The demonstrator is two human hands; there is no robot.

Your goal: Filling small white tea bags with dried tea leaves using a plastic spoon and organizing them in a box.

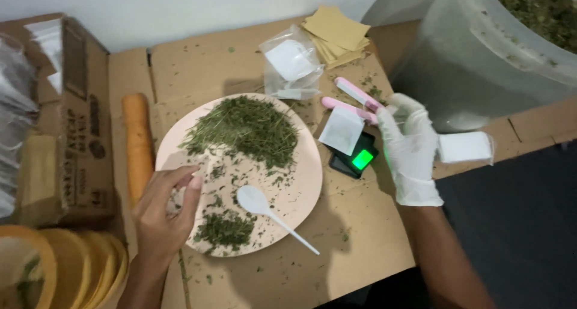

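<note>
Two hands around pink plate (300, 192) of dried green herb (246, 128); spill and sachet slip likely.

Bare left hand (163, 216) at plate's left rim, fingertips pinched narrow, on herb or nothing: cannot tell. Gloved right hand (410, 149) right of plate, fingers loosely curled around pink tongs (354, 101), white sachet (342, 130) seemingly caught at tong tips above small scale (356, 156). Thin hold, so sachet could drop off scale. White spoon (267, 210) on plate, handle overhanging lower rim, easily knocked by left wrist, scattering herb onto cardboard (336, 249).
</note>
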